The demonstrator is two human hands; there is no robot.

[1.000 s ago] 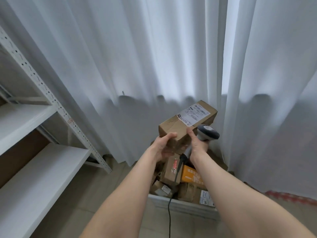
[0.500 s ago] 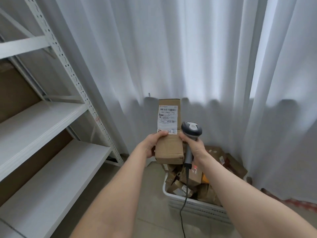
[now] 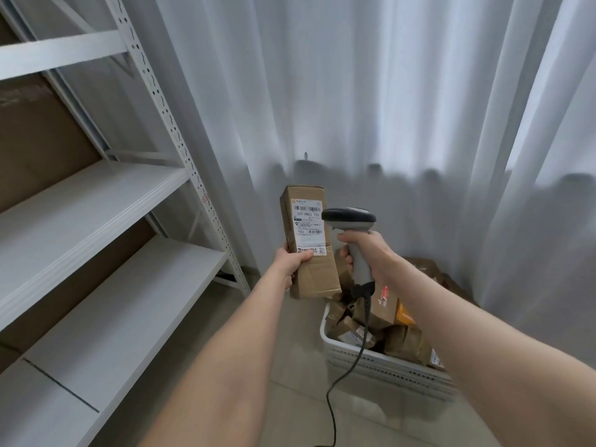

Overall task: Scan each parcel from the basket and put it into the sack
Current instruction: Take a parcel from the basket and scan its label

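I'm gripping the upright parcel [image 3: 309, 245] in my left hand [image 3: 294, 263] and the scanner [image 3: 352, 235] in my right hand [image 3: 367, 253], above the basket [image 3: 380, 366]. It's sitting on the tiled floor [image 3: 290, 398] between white shelving [image 3: 106, 221] and curtains [image 3: 403, 108].

We count 1 left hand [image 3: 295, 262], 1 right hand [image 3: 367, 253], 1 raised parcel [image 3: 306, 227], 1 scanner [image 3: 350, 217], 1 basket [image 3: 403, 372] and 1 rack [image 3: 96, 195].

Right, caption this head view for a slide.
Left hand holds a parcel upright; right hand grips the scanner beside it.
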